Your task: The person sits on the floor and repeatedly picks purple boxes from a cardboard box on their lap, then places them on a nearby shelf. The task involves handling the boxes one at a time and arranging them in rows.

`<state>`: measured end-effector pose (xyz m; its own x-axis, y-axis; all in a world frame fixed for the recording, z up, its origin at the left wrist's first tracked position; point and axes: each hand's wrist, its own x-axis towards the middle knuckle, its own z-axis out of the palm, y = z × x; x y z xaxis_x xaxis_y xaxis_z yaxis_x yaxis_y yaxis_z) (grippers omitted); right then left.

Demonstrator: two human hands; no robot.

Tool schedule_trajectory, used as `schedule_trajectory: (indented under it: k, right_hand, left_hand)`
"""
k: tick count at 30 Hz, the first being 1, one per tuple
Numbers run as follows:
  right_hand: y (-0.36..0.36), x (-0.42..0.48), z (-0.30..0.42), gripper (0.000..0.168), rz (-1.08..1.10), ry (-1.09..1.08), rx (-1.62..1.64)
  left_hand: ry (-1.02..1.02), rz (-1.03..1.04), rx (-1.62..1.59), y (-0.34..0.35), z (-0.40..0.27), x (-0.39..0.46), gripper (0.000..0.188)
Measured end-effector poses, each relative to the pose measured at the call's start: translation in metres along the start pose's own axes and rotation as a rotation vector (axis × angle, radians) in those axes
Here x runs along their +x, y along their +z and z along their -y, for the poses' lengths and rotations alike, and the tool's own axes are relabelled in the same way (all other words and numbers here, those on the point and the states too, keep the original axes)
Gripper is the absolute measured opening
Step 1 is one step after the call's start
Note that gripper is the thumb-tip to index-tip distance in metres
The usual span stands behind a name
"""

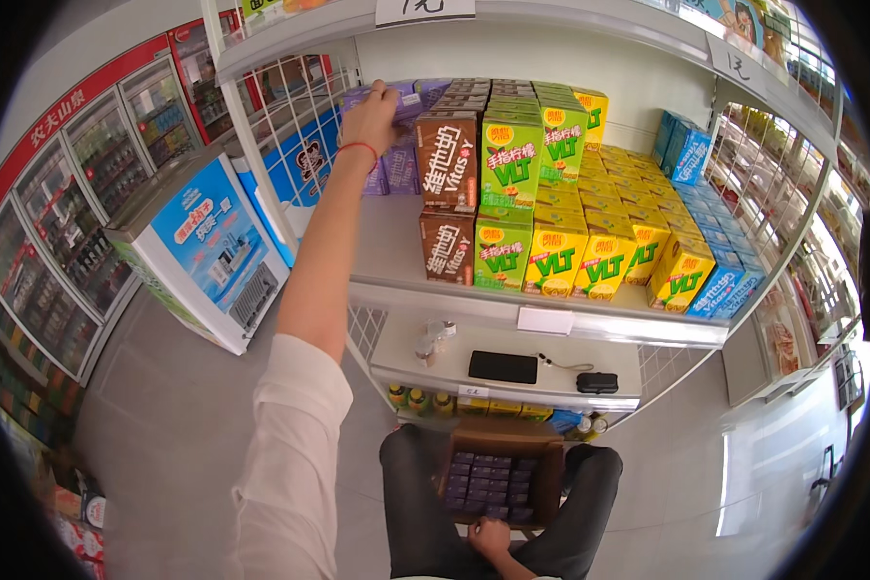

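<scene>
At the left end of the shelf, my left hand (370, 122) is closed around a purple drink carton (407, 103), above other upright purple cartons (400, 171). The fingers partly hide it. Brown Vitasoy cartons (447, 163), stacked two high, stand just right of that hand. Low in my lap, my right hand (490, 536) is curled, with nothing visible in it. It is at the near edge of an open cardboard box (546, 482) between my knees. Rows of dark purple cartons (489, 478) fill much of the box.
Green VLT cartons (509, 163), yellow VLT cartons (605, 268) and blue cartons (718, 286) line the shelf rightward. A black phone (502, 367) and a small black case (597, 383) lie on the lower shelf. A wire side panel (290, 138) borders the left; a chest freezer (210, 239) stands beyond.
</scene>
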<state>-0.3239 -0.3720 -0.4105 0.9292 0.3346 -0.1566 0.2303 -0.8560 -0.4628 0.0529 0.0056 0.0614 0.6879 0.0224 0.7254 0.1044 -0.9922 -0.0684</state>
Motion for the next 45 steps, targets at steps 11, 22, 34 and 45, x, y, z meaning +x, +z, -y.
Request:
schedule_trajectory:
  k: [11,22,34,45]
  right_hand:
    - [0.046,0.001,-0.030,0.020,-0.003,0.043,0.018]
    - [0.046,-0.001,-0.032,0.022,0.055,0.030,0.040]
    - [0.031,0.003,-0.024,0.018,0.058,0.132,0.094]
    - [0.026,0.009,-0.030,0.022,0.095,0.166,0.129]
  left_hand:
    - [0.067,0.109,-0.331,-0.143,-0.016,-0.168,0.043]
    - [0.134,0.979,-0.756,-0.026,-0.165,-0.458,0.027]
    - [0.174,1.294,-0.371,0.159,-0.275,-0.662,0.033]
    - [0.122,1.624,-0.518,0.202,-0.291,-0.703,0.058]
